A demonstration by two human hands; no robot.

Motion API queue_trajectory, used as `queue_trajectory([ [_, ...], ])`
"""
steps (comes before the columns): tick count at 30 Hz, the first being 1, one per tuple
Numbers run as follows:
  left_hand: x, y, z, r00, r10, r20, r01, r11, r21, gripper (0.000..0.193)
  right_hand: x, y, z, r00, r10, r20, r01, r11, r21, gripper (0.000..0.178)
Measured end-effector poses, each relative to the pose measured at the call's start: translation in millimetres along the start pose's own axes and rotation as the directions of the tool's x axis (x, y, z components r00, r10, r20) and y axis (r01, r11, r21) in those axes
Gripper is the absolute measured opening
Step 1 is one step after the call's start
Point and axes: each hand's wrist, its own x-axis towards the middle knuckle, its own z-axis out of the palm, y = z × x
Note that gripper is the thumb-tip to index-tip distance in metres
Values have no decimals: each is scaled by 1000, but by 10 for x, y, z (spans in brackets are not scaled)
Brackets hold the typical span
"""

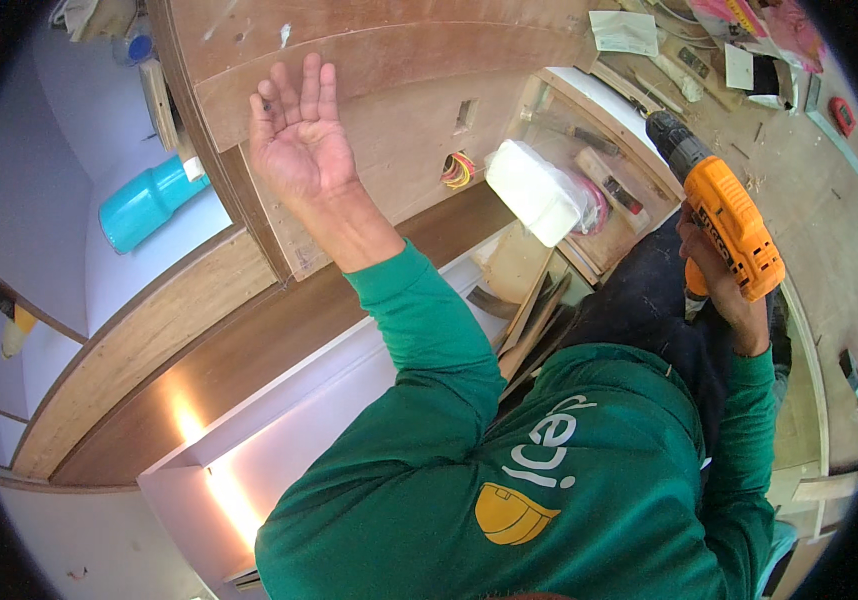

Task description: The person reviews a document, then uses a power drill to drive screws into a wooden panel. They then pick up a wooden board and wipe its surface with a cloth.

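My left hand (306,150) is raised palm up over a brown wooden panel (399,110), its fingers stretched out. A small dark spot shows near the thumb tip; I cannot make out what it is. On the right, my right hand (714,265) grips an orange and black cordless drill (734,225) by its handle. The drill's chuck points up and to the left, close to the end of a wooden frame (664,180). Between the hands, the panel has a round hole with coloured wires (458,169) in it and a small rectangular cutout (466,115).
A turquoise tumbler (149,205) lies in the white compartment at left. A white plastic container (534,190) sits beside the wooden frame. Further right are a red tape measure (842,116), a metal ruler (834,130) and wood scraps. A lit white recess (289,410) lies below.
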Motion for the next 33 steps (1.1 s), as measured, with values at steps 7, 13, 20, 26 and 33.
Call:
queue_trajectory([
  [7,-20,-10,68,999,1,-41,-1,1000,14,26,11,76,-1,999,-44,28,43,999,8,30],
  [13,-16,-20,54,999,8,-38,-8,1000,-5,25,-12,-21,45,999,-24,44,25,999,-22,32],
  [20,-1,-29,94,999,7,-53,-8,1000,-22,24,-60,-20,61,998,-66,-8,66,997,-34,32],
  [26,31,-51,77,999,-5,-43,4,1000,-26,26,-87,-51,85,997,-76,-25,76,997,-1,31],
  [33,21,-15,54,1000,-19,-13,19,1000,-9,27,-129,-49,25,998,-65,-19,64,997,-30,30],
])
